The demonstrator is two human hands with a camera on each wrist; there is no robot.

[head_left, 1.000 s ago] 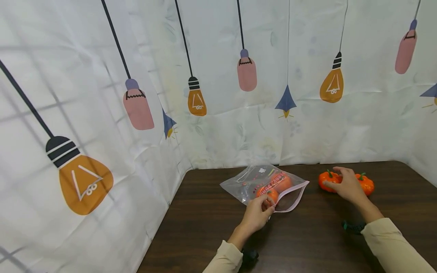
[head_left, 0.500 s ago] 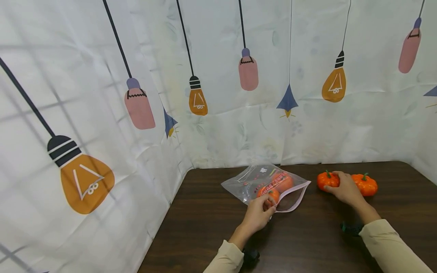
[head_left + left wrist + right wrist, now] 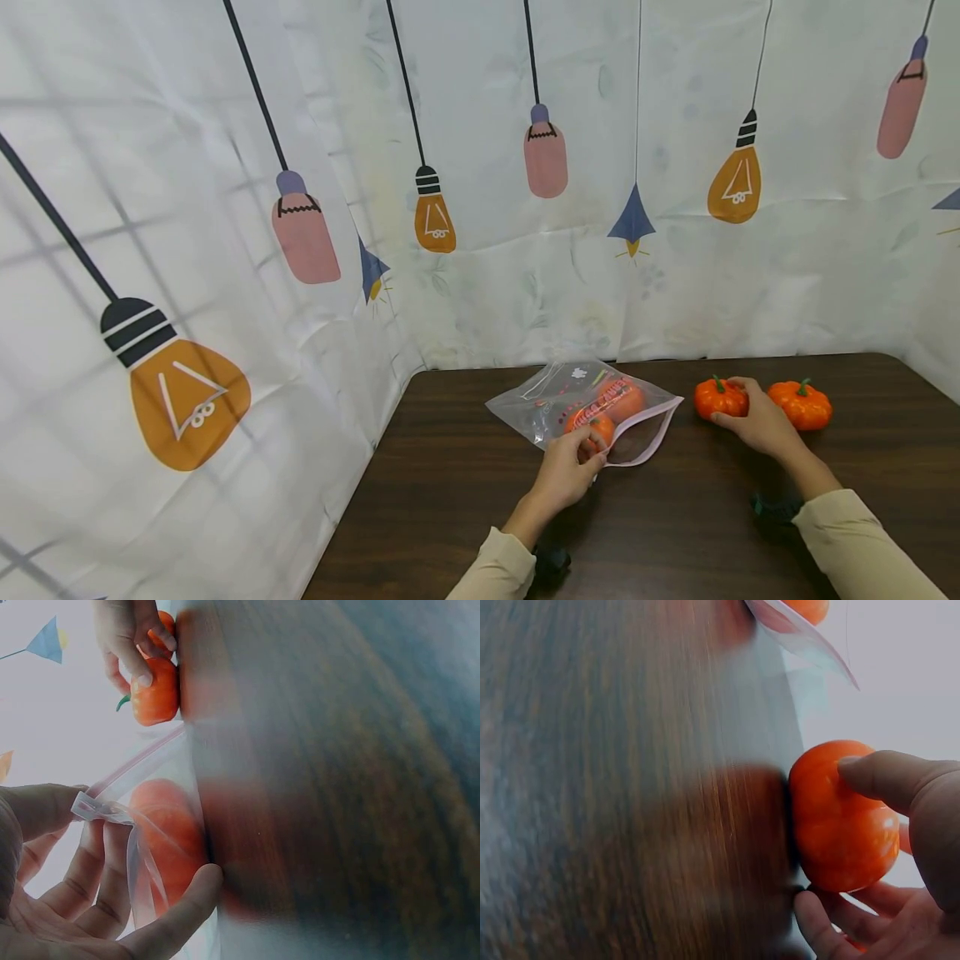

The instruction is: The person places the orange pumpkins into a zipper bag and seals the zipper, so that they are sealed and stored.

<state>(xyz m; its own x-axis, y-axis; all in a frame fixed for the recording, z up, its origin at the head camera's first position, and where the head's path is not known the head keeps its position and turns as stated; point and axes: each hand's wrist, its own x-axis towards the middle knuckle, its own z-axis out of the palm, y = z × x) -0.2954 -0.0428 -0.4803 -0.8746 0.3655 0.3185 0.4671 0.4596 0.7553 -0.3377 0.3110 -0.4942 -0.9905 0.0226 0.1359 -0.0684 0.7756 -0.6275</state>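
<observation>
A clear zip bag [image 3: 525, 407] with red print and a pink-edged mouth lies on the table, its mouth facing front right. Inside are two orange pumpkins, one farther back [image 3: 621, 400] and one nearer [image 3: 592, 423]. My left hand [image 3: 564, 473] pinches the near corner of the bag's mouth; the left wrist view shows the plastic film [image 3: 101, 808] at the thumb. To the right, my right hand [image 3: 763, 423] grips a small orange pumpkin [image 3: 717, 398] with a green stem. In the right wrist view, the thumb presses the pumpkin's side [image 3: 836, 832] and the fingers curl beneath.
Another orange pumpkin [image 3: 804, 407] sits just right of my right hand. The dark wooden table [image 3: 435, 483] ends at a white curtain [image 3: 487, 308] printed with hanging lamps, behind and to the left.
My right hand has closed its fingers round the left pumpkin and shifted it slightly left, away from the other one. The left hand and bag stay in place.
</observation>
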